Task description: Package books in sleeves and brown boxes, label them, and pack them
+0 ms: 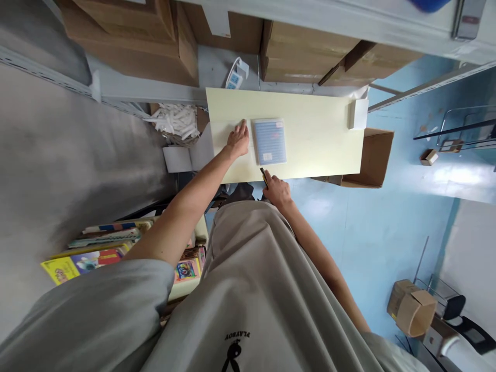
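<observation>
Centre of frame: blue-striped, rectangular, clear-wrapped pack (270,142) on pale-yellow bench (321,134). Left hand (238,139), fingers extended, rests beside it; right hand (278,190), fingers clamped on slim black-and-yellow cutter-like tool (264,176). Presumably a steadying step; next, careful tool placement.

- Your left arm (186,211): extended, angled between one and two o'clock.
- Your left hand (238,139): back uppermost, fingers pointing toward one o'clock.
- Your right arm (324,256): directed toward eleven o'clock.
- Your right hand (278,191): fingers curled in a grip.
</observation>
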A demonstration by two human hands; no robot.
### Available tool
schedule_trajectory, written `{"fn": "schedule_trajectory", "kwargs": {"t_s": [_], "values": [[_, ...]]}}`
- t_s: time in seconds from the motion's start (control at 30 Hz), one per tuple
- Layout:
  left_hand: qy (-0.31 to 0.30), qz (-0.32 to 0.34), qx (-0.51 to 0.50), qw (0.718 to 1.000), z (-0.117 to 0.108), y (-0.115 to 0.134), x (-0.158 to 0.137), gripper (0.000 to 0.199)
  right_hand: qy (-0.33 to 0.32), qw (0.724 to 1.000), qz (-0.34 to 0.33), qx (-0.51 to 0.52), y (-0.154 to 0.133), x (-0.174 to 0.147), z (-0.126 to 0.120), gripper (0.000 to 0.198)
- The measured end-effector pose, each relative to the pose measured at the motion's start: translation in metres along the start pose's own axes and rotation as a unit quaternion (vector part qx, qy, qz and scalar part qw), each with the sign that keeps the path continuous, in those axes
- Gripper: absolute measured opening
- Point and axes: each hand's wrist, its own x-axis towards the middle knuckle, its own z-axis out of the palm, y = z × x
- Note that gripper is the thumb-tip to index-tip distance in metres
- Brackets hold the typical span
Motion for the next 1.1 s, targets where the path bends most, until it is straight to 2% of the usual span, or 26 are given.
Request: {"fn": "schedule_trajectory", "kwargs": {"t_s": [0.1,0.27,0.37,0.5,0.57,0.63,0.7,0.8,0.9,1.0,1.1], "values": [[-0.005,-0.005,0.012,1.000,-0.003,0.000,-0.005,0.120,0.022,0.999,0.037,0.024,0.013,-0.027,-0.013,0.080],[0.035,-0.007,0.011,0.999,-0.002,0.001,-0.020,0.103,0.073,0.994,0.067,0.040,0.033,-0.055,-0.046,0.080],[0.044,-0.018,0.006,0.999,0.000,0.010,-0.031,0.097,0.120,0.991,0.048,0.035,0.044,-0.054,-0.079,0.080],[0.065,-0.019,-0.047,0.997,-0.011,0.037,-0.038,0.089,0.209,0.977,-0.013,0.039,0.060,-0.033,-0.142,0.078],[0.107,0.007,-0.072,0.992,-0.030,0.057,-0.039,0.085,0.256,0.965,-0.042,0.049,0.068,-0.017,-0.178,0.072],[0.166,0.043,-0.087,0.981,-0.062,0.080,-0.039,0.081,0.300,0.950,-0.068,0.054,0.075,0.002,-0.216,0.064],[0.237,0.076,-0.097,0.964,-0.103,0.106,-0.038,0.077,0.350,0.929,-0.104,0.054,0.082,0.024,-0.255,0.059],[0.343,0.112,-0.096,0.928,-0.168,0.145,-0.037,0.077,0.429,0.883,-0.182,0.057,0.089,0.064,-0.314,0.052],[0.407,0.111,-0.060,0.905,-0.219,0.177,-0.038,0.079,0.469,0.850,-0.236,0.053,0.090,0.106,-0.365,0.045],[0.439,0.096,-0.019,0.893,-0.244,0.198,-0.040,0.081,0.471,0.838,-0.269,0.052,0.085,0.144,-0.401,0.036],[0.447,0.082,-0.012,0.891,-0.248,0.205,-0.044,0.074,0.454,0.844,-0.282,0.050,0.077,0.173,-0.417,0.044]]}}
